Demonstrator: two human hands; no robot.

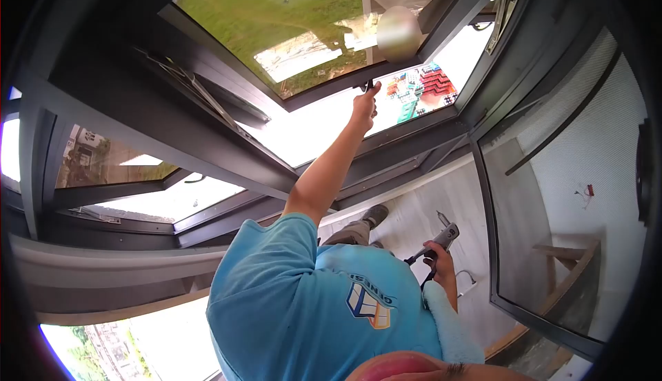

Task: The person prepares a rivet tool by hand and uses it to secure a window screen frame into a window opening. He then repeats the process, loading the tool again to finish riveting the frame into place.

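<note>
My left arm reaches far forward, and my left hand [365, 108] is closed around the black handle [368, 85] on the lower edge of a tilted-out window sash [324, 86]. The sash has a dark frame and stands open at an angle. Low on the right, my right hand [440, 262] grips a grey drill-like power tool [447, 235] with a slim pointed tip. A black part, possibly a cord or grip, shows beside that hand. The fingers partly cover the tool.
Dark window framing [407, 139] runs across in front of me. A second tilted window [124, 164] is at left. A mesh screen panel [586, 126] stands on the right, near wooden pieces [572, 271]. A shoe [376, 215] shows on the pale floor [476, 195].
</note>
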